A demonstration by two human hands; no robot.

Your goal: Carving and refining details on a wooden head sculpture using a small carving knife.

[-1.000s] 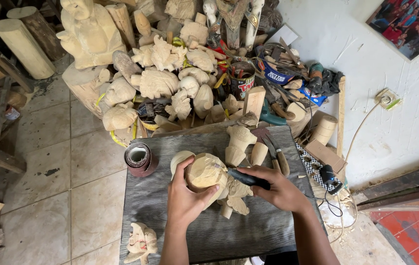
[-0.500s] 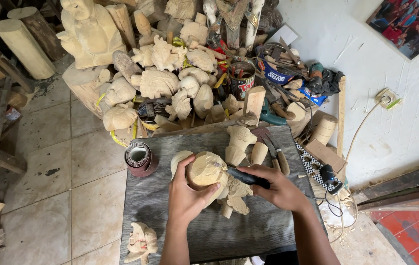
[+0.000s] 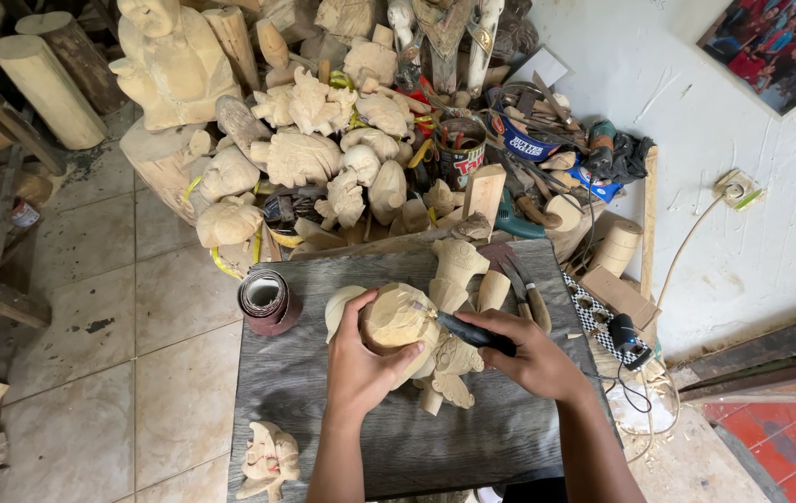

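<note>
**Carving braced on the counter while a tool works its rounded end**

The left hand [image 3: 360, 359] wraps the pale wooden carving [image 3: 412, 335] to steady it on the dark counter [image 3: 305, 410]. The right hand [image 3: 533, 354] is closed round a dark-handled tool [image 3: 468, 331], tip on the wood. The carving's long axis apparently runs diagonally, rounded end toward the sandpaper roll [image 3: 267, 300].

Beige tiled floor [image 3: 90, 373] is showing dust and stains. Whitewashed wall [image 3: 696, 121] is carrying a framed picture [image 3: 775, 47] and a socket [image 3: 733, 186]. Daylight is falling evenly.
</note>
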